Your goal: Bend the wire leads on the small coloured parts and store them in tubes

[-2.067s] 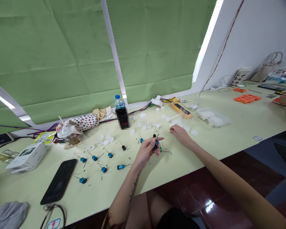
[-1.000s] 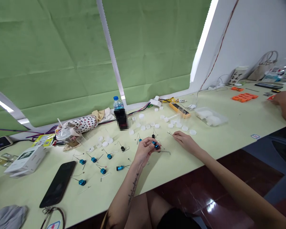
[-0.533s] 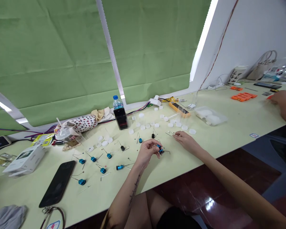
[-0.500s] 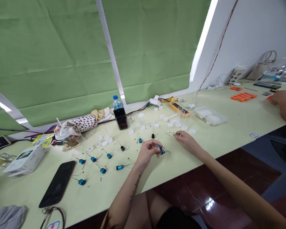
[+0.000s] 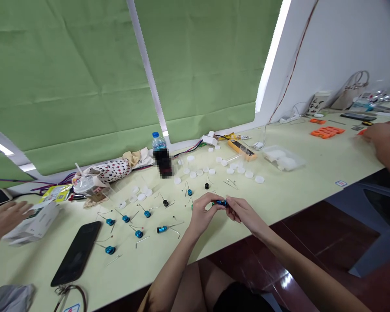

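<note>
My left hand point(image 5: 202, 213) pinches a small blue-and-dark metal part point(image 5: 219, 203) between thumb and fingertips, just above the table. The fingers of my right hand point(image 5: 243, 212) are closed at the part's right end, hiding some of it. Left of my hands, several similar blue parts with thin bent wires stand on the table, such as one blue part point(image 5: 138, 234). A blue cylinder point(image 5: 162, 229) lies on its side by an L-shaped hex key point(image 5: 176, 232). Black parts of the same kind stand farther back, one black part point(image 5: 207, 185) beyond my hands.
Several white round caps point(image 5: 212, 171) lie behind my hands, with a clear plastic box point(image 5: 283, 158) and a yellow-orange multimeter point(image 5: 242, 149). A black phone point(image 5: 77, 253) lies left. Another person's hand point(image 5: 7, 219) is over a white box point(image 5: 35, 227); another hand point(image 5: 381, 134) is far right.
My right hand has left the thin metal pieces behind and come left to the blue part in my left hand. Another person's hand has appeared at the left edge.
</note>
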Available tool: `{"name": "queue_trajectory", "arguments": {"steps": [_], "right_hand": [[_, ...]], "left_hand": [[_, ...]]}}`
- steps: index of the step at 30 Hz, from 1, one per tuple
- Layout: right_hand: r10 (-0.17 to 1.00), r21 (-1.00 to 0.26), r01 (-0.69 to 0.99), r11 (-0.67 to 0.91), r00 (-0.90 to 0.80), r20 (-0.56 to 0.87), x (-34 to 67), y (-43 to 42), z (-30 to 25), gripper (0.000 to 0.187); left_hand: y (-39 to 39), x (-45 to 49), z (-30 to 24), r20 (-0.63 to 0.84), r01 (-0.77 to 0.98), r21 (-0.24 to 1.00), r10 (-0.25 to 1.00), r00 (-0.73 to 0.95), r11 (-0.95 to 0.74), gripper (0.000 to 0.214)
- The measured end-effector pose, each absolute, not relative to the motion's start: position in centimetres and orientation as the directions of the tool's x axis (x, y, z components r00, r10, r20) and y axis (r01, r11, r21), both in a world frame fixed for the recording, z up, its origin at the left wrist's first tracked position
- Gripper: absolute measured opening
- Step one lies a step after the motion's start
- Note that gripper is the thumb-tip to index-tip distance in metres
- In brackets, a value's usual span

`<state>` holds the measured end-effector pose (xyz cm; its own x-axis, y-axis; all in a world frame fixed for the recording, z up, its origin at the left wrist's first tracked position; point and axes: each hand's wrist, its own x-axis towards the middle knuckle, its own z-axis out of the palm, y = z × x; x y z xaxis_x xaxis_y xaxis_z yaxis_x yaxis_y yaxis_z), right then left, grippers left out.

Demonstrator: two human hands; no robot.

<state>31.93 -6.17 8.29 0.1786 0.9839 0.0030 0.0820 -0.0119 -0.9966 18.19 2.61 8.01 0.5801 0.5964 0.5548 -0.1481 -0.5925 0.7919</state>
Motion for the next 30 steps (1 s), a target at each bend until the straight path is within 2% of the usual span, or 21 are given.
{"name": "queue_trajectory", "arguments": {"steps": [3,6,9,13,16,20,23,26,30], "right_hand": [[0.977,-0.993,0.117,0.024,0.206,0.048,31.7,-6.0,8.3,0.047],[0.957,-0.98,0.181,0.08,0.26,0.127,31.5,-6.2,8.3,0.04],[0.95,-0.979,0.156,0.129,0.265,0.168,31.8,-6.4,8.1,0.029],[0.952,-0.985,0.126,0.121,0.265,0.151,32.6,-6.1,8.0,0.036],[0.975,-0.977,0.204,0.056,0.202,0.098,32.9,-5.9,8.3,0.045],[0.966,-0.966,0.232,0.113,0.201,0.161,33.1,-5.8,8.8,0.031],[0.963,-0.979,0.183,0.092,0.234,0.134,33.3,-5.7,8.6,0.038],[0.981,-0.979,0.204,0.026,0.185,0.065,33.5,-5.6,8.5,0.044],[0.982,-0.972,0.209,0.106,0.134,0.136,33.5,-5.7,9.0,0.035]], "left_hand": [[2.7,18.3,7.6,0.634,-0.071,0.661,0.505,0.586,-0.747,0.014],[2.7,18.5,7.0,0.648,0.005,0.592,0.48,0.592,-0.806,0.014],[2.8,18.5,6.8,0.626,0.013,0.626,0.512,0.588,-0.78,0.014],[2.7,18.4,7.0,0.615,-0.009,0.658,0.53,0.584,-0.753,0.012],[2.7,18.4,6.9,0.603,0.001,0.661,0.531,0.595,-0.751,0.013],[2.8,18.4,6.7,0.569,0.022,0.706,0.586,0.578,-0.708,0.013],[2.8,18.4,6.6,0.552,0.007,0.739,0.612,0.567,-0.673,0.012],[2.8,18.4,6.6,0.57,-0.005,0.725,0.596,0.566,-0.689,0.01],[2.9,18.4,6.7,0.565,-0.006,0.742,0.62,0.545,-0.671,0.01]]}}
